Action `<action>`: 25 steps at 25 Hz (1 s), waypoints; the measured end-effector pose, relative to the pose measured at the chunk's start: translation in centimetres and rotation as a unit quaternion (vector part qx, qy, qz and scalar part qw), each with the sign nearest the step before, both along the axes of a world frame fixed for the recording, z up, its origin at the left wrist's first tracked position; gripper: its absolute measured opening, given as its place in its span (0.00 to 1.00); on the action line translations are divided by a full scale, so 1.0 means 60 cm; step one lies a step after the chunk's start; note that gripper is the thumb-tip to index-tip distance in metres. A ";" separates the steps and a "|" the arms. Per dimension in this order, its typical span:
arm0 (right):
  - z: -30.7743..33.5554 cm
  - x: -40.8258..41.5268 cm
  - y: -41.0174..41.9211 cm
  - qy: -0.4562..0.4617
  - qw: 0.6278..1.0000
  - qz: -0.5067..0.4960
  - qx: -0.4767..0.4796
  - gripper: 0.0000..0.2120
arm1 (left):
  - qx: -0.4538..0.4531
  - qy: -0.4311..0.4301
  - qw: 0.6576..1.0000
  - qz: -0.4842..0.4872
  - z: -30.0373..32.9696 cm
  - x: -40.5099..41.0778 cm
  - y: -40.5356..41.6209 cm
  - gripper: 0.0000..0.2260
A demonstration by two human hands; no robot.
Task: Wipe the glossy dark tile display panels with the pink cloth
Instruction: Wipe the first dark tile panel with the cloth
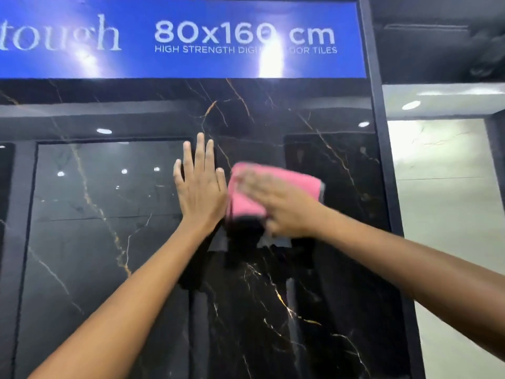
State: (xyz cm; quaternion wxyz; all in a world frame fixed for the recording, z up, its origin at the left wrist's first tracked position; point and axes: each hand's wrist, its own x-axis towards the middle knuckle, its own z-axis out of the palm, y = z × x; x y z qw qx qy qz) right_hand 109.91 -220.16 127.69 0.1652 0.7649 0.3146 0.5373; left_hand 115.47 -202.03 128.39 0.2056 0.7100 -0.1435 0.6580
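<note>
A glossy black tile panel (273, 310) with gold and white veins stands upright in front of me, mirroring ceiling lights. My left hand (200, 187) lies flat against it, fingers straight and pointing up. Right beside it, my right hand (276, 203) presses a folded pink cloth (276, 180) with a dark edge flat on the panel. That hand is blurred by motion, with its fingers stretched over the cloth.
A blue sign (180, 39) reading "80x160 cm" runs across the top of the display. A dark frame post (382, 160) borders the panel on the right. Beyond it stands a pale tile panel (442, 201).
</note>
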 end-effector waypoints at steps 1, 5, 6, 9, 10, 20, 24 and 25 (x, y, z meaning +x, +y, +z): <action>-0.006 -0.003 -0.009 -0.028 0.994 -0.026 -0.103 0.37 | 0.009 0.003 1.000 0.007 0.005 0.005 0.003 0.26; 0.167 -0.050 -0.130 -0.082 0.937 -0.063 0.333 0.33 | 0.029 0.014 0.999 0.026 0.010 0.020 0.012 0.27; 0.191 -0.058 -0.134 -0.078 0.867 -0.068 0.488 0.32 | 0.030 0.011 0.999 0.028 0.008 0.022 0.013 0.27; 0.186 -0.013 -0.004 -0.067 0.882 -0.073 0.462 0.37 | 0.030 0.000 0.999 0.031 0.005 0.027 0.014 0.27; 0.167 0.004 0.045 -0.025 0.946 -0.079 0.312 0.39 | 0.031 -0.002 0.999 0.033 0.005 0.029 0.014 0.27; 0.223 -0.004 0.000 -0.084 0.887 -0.073 0.448 0.36 | 0.007 0.006 1.000 0.025 0.009 0.021 0.000 0.28; 0.251 -0.018 -0.084 -0.059 0.952 -0.064 0.292 0.36 | 0.011 0.007 1.000 -0.005 0.013 -0.010 -0.057 0.30; 0.265 -0.030 -0.138 -0.090 0.923 -0.069 0.368 0.35 | 0.019 0.009 1.000 -0.016 0.014 -0.018 -0.068 0.30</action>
